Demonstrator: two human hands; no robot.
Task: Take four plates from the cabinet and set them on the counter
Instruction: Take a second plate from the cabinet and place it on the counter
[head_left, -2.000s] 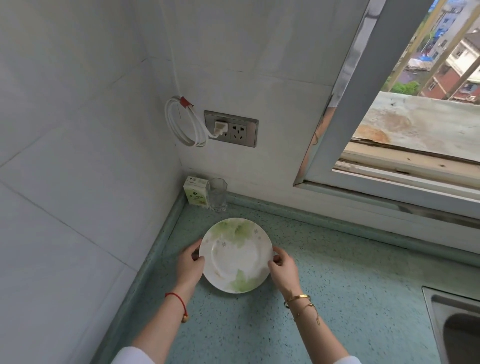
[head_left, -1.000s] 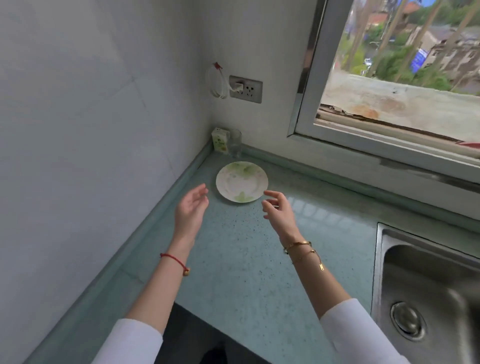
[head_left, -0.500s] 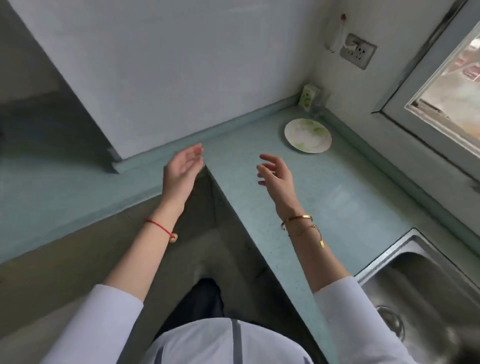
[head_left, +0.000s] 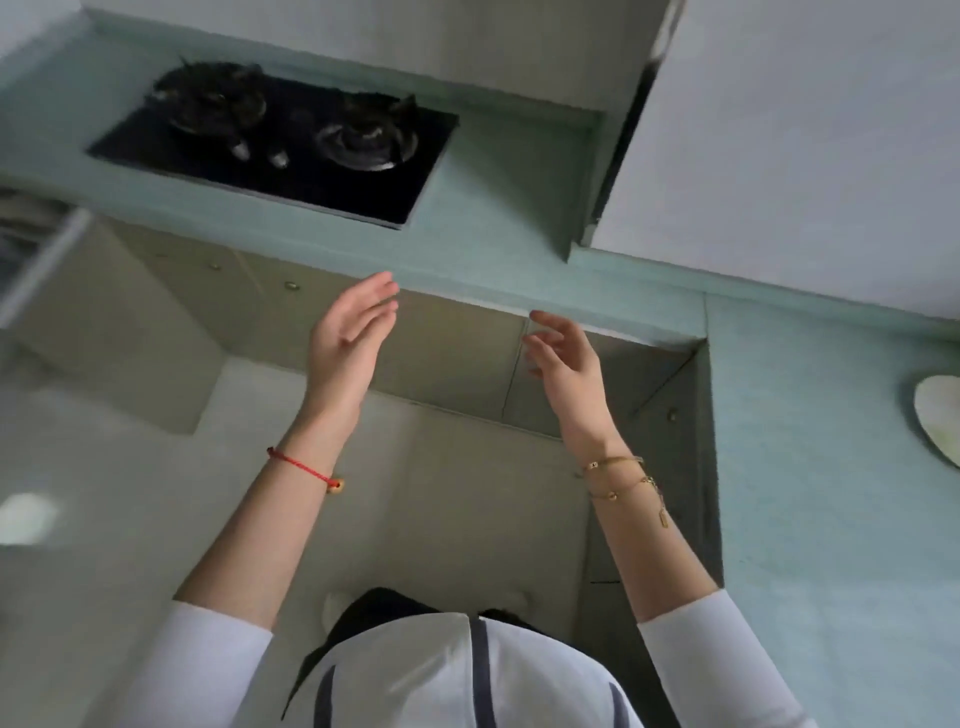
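Observation:
One white plate with green leaf print lies on the pale green counter at the far right edge of the view, partly cut off. My left hand and my right hand are both raised in front of me, empty, fingers spread. They hover in front of the beige lower cabinet doors below the counter's front edge. An open cabinet door or drawer shows at the far left, blurred; its contents cannot be made out.
A black two-burner gas hob is set into the counter at the upper left. White tiled wall rises behind the counter corner. The grey floor lies below me.
I set the plate down near the corner and let go. My view then swung left away from it; both empty hands moved off the counter to in front of the lower cabinets.

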